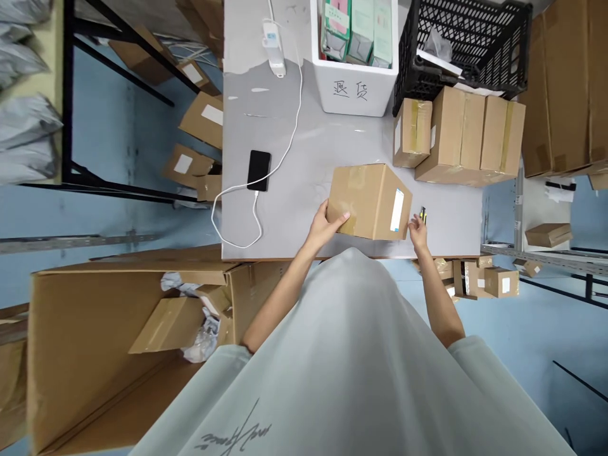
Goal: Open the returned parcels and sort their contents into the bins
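A taped cardboard box (357,197) with a white label on its right side is at the front of the grey table, slightly turned. My left hand (327,223) grips its left side, the thumb lying on the near face. By the box's right side, my right hand (418,232) is closed around a small black and yellow box cutter (423,215), which points away from me. Whether the blade is out is too small to tell. The fingers of that hand are very near the labelled side; I cannot tell if they touch it.
On the table (285,234) lie a black phone (259,170), a white cable and a power strip (274,50). Behind stand a white bin (354,88) of green cartons and a black crate (470,38). Closed boxes (456,136) line the right. A large open carton (95,354) stands front left.
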`<state>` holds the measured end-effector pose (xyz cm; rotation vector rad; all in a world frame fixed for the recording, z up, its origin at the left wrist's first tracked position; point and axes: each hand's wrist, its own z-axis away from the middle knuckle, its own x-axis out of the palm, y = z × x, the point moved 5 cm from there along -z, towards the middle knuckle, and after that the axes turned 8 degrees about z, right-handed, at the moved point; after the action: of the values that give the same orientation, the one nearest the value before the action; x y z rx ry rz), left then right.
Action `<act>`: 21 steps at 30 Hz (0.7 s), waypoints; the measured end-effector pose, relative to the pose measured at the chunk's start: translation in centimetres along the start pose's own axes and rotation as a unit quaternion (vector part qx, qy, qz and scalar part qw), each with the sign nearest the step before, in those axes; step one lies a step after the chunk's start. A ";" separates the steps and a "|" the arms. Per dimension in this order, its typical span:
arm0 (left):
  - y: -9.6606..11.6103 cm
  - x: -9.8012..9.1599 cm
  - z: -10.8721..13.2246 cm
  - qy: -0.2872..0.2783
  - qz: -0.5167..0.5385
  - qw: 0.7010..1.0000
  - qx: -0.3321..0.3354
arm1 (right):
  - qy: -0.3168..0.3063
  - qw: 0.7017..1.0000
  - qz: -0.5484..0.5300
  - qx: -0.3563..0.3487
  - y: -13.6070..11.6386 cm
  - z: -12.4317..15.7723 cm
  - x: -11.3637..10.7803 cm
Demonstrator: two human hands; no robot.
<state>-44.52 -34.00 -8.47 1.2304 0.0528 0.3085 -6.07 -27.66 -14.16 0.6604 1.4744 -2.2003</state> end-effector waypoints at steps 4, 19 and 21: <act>-0.7 0.2 0.1 -0.015 0.047 0.998 -0.046 | 0.011 0.999 0.000 -0.041 -3.1 1.8 -1.5; 1.5 2.1 -0.3 -0.112 0.001 0.992 0.064 | -0.169 0.973 -0.100 -0.122 -14.3 6.3 -1.0; 0.5 1.2 0.5 -0.091 -0.008 0.993 0.078 | -0.171 0.970 -0.099 -0.141 -14.6 6.7 -0.3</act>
<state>-43.37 -34.00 -7.64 1.4085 -0.0720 0.1798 -15.25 -28.60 -0.98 0.0372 1.6738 -2.0517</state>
